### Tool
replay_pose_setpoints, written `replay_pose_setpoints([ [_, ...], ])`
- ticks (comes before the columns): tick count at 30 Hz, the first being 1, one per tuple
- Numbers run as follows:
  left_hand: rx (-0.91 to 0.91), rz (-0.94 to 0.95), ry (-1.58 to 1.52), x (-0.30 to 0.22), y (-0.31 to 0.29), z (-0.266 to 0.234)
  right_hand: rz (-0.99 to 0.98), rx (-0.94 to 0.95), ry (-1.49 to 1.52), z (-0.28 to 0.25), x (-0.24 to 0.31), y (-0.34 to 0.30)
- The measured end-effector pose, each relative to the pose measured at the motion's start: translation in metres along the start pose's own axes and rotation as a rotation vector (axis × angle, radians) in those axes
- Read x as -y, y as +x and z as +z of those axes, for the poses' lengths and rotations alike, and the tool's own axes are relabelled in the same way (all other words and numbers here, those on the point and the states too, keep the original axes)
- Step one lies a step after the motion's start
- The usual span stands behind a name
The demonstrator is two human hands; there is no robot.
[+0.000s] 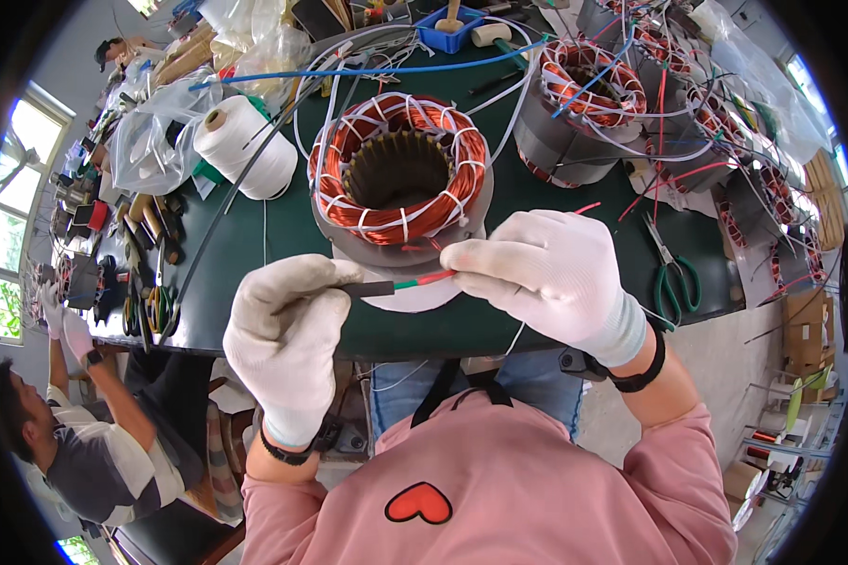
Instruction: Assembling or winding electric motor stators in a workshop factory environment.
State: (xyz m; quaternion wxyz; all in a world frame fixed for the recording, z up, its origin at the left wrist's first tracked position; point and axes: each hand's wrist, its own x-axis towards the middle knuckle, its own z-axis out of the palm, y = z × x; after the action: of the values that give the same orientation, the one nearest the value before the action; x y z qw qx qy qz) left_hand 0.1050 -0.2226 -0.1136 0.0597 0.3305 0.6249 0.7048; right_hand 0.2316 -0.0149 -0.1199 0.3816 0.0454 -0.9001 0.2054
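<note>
My left hand [287, 344], in a white knit glove, pinches a dark grey sleeve [371, 289] between thumb and fingers. From the sleeve's right end runs a short green length [405, 283], then a red wire [433, 279]. The fingertips of my gloved right hand [551, 278] are closed on that red wire. Just beyond both hands stands a motor stator [400, 226], its copper windings [481, 155] bound with white lacing. Its slotted bore faces up, and a white round sheet [415, 299] shows under its near side.
A white thread cone [245, 151] stands left of the stator. Green-handled scissors [674, 282] lie right. Another stator [575, 122] stands at back right, with more beyond. A blue tray [448, 36] holds a mallet. At far left a gloved co-worker [94, 433] sits at the table.
</note>
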Motion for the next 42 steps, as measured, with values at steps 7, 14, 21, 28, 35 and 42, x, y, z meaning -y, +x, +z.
replay_pose_setpoints([
  [7,0.127,0.385,0.312,0.010,-0.003,0.012,0.007,0.089,-0.104,0.000,0.009,-0.002],
  [14,0.154,0.166,0.166,0.012,-0.002,0.018,0.201,-0.006,0.160,-0.003,0.014,-0.010],
  [21,0.126,0.245,0.099,0.017,0.002,-0.002,0.807,-0.232,0.625,-0.024,-0.036,0.001],
  [28,0.349,0.699,0.446,-0.023,0.043,0.032,1.067,-0.134,0.987,-0.027,-0.068,0.044],
  [35,0.369,0.979,1.098,-0.044,0.111,0.050,0.781,-0.311,0.903,-0.010,-0.044,0.021],
  [42,0.370,0.857,1.227,-0.011,0.132,0.042,0.630,-0.341,0.806,-0.025,-0.013,0.005],
])
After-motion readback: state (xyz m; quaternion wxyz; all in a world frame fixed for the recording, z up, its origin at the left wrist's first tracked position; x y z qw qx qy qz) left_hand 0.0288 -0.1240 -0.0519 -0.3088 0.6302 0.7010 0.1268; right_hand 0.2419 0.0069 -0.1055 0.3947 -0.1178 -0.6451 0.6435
